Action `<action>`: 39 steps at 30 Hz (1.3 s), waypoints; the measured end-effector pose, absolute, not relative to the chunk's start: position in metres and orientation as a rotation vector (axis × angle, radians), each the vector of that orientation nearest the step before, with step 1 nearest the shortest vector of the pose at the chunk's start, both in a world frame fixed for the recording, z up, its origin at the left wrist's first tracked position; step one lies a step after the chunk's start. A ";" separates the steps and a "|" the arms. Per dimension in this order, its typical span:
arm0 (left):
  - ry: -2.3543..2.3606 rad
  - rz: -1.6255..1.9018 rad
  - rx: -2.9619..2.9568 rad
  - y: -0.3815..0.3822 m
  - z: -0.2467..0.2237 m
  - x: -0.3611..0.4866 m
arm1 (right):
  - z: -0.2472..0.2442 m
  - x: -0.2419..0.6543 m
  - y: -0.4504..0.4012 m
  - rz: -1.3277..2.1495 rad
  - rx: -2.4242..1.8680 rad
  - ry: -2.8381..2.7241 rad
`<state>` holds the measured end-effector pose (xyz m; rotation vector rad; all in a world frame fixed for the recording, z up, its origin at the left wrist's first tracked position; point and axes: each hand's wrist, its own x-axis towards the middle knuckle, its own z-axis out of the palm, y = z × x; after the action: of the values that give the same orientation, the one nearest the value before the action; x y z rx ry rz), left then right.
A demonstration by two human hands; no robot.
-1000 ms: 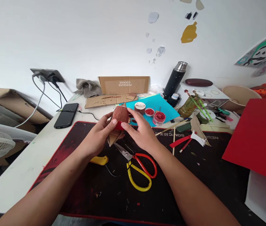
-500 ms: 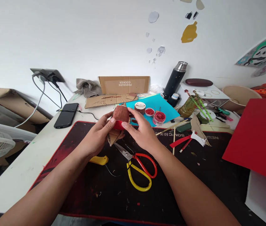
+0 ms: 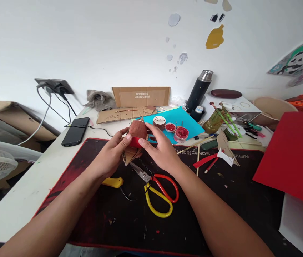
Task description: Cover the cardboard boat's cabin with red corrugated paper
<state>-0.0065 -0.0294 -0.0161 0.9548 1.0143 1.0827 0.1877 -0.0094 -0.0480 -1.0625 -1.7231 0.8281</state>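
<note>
Between my two hands is a small cardboard craft piece (image 3: 137, 129), painted reddish brown on its upper part, with a red strip (image 3: 134, 142) across it and bare cardboard below. My left hand (image 3: 115, 148) grips its left side, thumb on the red strip. From the right, my right hand (image 3: 162, 148) holds it too, thumb tip against the strip's right end. The fingers behind the piece are partly hidden. Just below lie scissors (image 3: 144, 175) with one red and one yellow handle, blades pointing up to the left. A yellow-handled tool (image 3: 116, 182) lies partly behind my left forearm.
A dark mat (image 3: 130, 228) covers the table's front. Open red paint jars (image 3: 181, 133) stand on a blue sheet (image 3: 191, 123). Behind them is a black thermos (image 3: 198, 91). A phone (image 3: 75, 131) lies left, red card (image 3: 296, 157) right, paper scraps (image 3: 225, 157) nearer the middle.
</note>
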 end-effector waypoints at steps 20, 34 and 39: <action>0.981 1.119 0.872 -0.029 -0.015 -0.008 | -0.047 0.188 -0.009 0.894 -1.016 -1.689; 1.006 1.082 0.830 -0.028 -0.012 -0.008 | -0.050 0.186 -0.009 0.843 -1.007 -1.695; 1.083 1.086 0.858 -0.030 -0.007 -0.003 | -0.049 0.184 -0.011 0.831 -1.010 -1.737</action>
<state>-0.0032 -0.0297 -0.0066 0.8577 1.0832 1.0858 0.1842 -0.0113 -0.0494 -1.0105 -1.7373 0.8308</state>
